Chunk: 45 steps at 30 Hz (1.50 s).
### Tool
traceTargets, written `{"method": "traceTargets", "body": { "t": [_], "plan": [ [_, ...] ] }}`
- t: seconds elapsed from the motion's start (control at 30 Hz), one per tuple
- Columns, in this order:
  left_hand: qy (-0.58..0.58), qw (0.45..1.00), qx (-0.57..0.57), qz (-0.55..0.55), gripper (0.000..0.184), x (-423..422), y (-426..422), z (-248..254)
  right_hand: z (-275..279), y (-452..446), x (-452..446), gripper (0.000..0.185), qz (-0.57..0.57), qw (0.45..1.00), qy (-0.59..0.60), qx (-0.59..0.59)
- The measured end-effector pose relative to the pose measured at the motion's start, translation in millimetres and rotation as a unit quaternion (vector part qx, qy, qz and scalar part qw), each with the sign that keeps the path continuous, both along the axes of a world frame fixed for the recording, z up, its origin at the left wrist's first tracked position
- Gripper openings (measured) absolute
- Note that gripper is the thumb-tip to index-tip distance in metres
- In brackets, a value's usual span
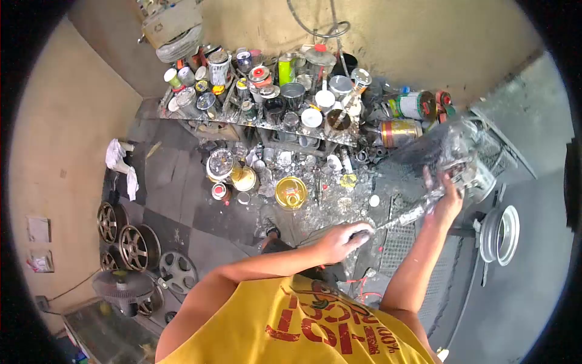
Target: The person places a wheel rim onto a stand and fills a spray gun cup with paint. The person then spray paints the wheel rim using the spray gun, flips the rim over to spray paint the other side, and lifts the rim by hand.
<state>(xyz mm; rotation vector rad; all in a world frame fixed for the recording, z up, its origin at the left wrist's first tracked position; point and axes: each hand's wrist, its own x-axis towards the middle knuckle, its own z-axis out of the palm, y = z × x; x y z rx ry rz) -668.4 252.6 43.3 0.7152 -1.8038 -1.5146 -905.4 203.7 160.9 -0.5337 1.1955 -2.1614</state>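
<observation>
My left hand [342,242] is closed round the dark end of a thin rod, in front of my body. That rod reaches up and right to a paint-smeared, silvery wrapped piece [412,213]. Farther right, my right hand [447,203] is raised beside a bulky object wrapped in clear, stained plastic [461,145]. The fingers of my right hand bend round the lower part of this wrapped object. What lies inside the wrapping cannot be made out.
Cans and jars crowd a paint-stained shelf [242,118]. A yellow container [291,193] stands on the spattered floor. Several wheel rims [139,247] and a fan [123,285] are at left. Another rim [500,235] is at right, near a metal grating [398,247].
</observation>
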Motion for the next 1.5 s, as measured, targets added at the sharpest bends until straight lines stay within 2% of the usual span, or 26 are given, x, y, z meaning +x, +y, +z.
{"method": "traceTargets", "body": {
  "t": [0.03,0.1,0.2,0.3,0.37,0.43,0.47,0.53,0.57,0.63,0.67,0.83,0.9,0.93,0.97,1.0,1.03,1.1,1.13,1.17,1.2,1.23,1.3,1.4,1.47,1.5],
  "plan": [
    [0.022,1.000,-0.013,-0.014,0.023,-10,10,13,6,15,-15,0.053,0.013,0.999,0.035,-0.009],
    [-0.050,0.996,0.033,-0.062,0.022,-29,28,33,34,44,-19,0.053,0.007,0.998,0.052,-0.032],
    [0.047,0.996,-0.008,-0.075,0.022,-68,64,35,45,91,-43,0.053,-0.025,0.997,0.072,-0.023],
    [0.043,0.991,0.038,-0.123,0.018,-88,100,51,46,135,-67,0.057,-0.042,0.996,0.075,-0.007],
    [0.099,0.990,0.040,-0.097,0.019,-107,125,47,45,158,-75,0.050,-0.053,0.995,0.081,0.013],
    [0.050,0.974,0.157,-0.154,0.021,-114,143,34,37,174,-79,0.049,-0.063,0.994,0.080,0.032],
    [0.045,0.972,0.158,-0.166,0.021,-115,154,22,31,183,-79,0.048,-0.066,0.993,0.083,0.053],
    [0.102,0.858,0.441,-0.242,0.024,-114,173,2,18,196,-74,0.041,-0.063,0.989,0.079,0.108],
    [0.097,0.856,0.440,-0.252,0.024,-112,185,2,8,200,-75,0.040,-0.049,0.987,0.078,0.130],
    [0.149,0.897,0.384,-0.161,0.028,-107,202,5,-12,204,-74,0.036,-0.043,0.987,0.044,0.145],
    [0.105,0.845,0.491,-0.187,0.033,-104,197,5,-17,204,-69,0.035,-0.044,0.989,0.024,0.142],
    [0.026,0.873,0.395,-0.284,0.038,-89,172,-1,-24,208,-52,0.036,-0.061,0.980,0.027,0.186],
    [-0.087,0.880,0.307,-0.353,0.040,-97,147,-12,-10,201,-47,0.035,-0.092,0.988,0.031,0.123],
    [-0.174,0.913,0.011,-0.370,0.044,-110,128,-32,-17,202,-58,0.034,-0.101,0.984,0.075,0.128],
    [-0.241,0.878,0.048,-0.411,0.050,-117,104,13,-25,203,-67,0.033,-0.108,0.978,0.121,0.135],
    [-0.212,0.875,0.052,-0.433,0.055,-118,97,10,-28,207,-71,0.029,-0.138,0.957,0.160,0.201],
    [-0.182,0.871,0.058,-0.452,0.062,-119,92,6,-25,206,-69,0.022,-0.169,0.965,0.125,0.157],
    [-0.210,0.841,-0.023,-0.498,0.075,-97,70,30,-20,196,-71,0.017,-0.226,0.958,0.099,0.147],
    [-0.220,0.816,-0.006,-0.535,0.081,-84,59,27,-18,198,-76,0.017,-0.237,0.953,0.106,0.155],
    [-0.135,0.810,0.006,-0.571,0.077,-69,51,8,-15,200,-83,0.019,-0.241,0.941,0.099,0.216],
    [-0.121,0.755,0.038,-0.644,0.074,-59,40,-23,-15,202,-90,0.022,-0.242,0.926,0.089,0.276],
    [-0.101,0.723,0.111,-0.675,0.072,-48,26,-32,-22,206,-100,0.022,-0.249,0.922,0.092,0.282],
    [-0.073,0.694,0.253,-0.670,0.069,-28,7,-36,-36,214,-124,0.024,-0.236,0.853,0.144,0.443],
    [-0.027,0.698,0.374,-0.610,0.066,-19,-6,-40,-46,216,-151,0.021,-0.247,0.859,0.157,0.420],
    [-0.004,0.721,0.393,-0.570,0.065,-32,-11,-46,-59,216,-178,0.017,-0.214,0.907,0.130,0.340],
    [0.013,0.749,0.356,-0.558,0.063,-43,-14,-51,-66,215,-192,0.017,-0.205,0.908,0.132,0.341]
  ]
}}
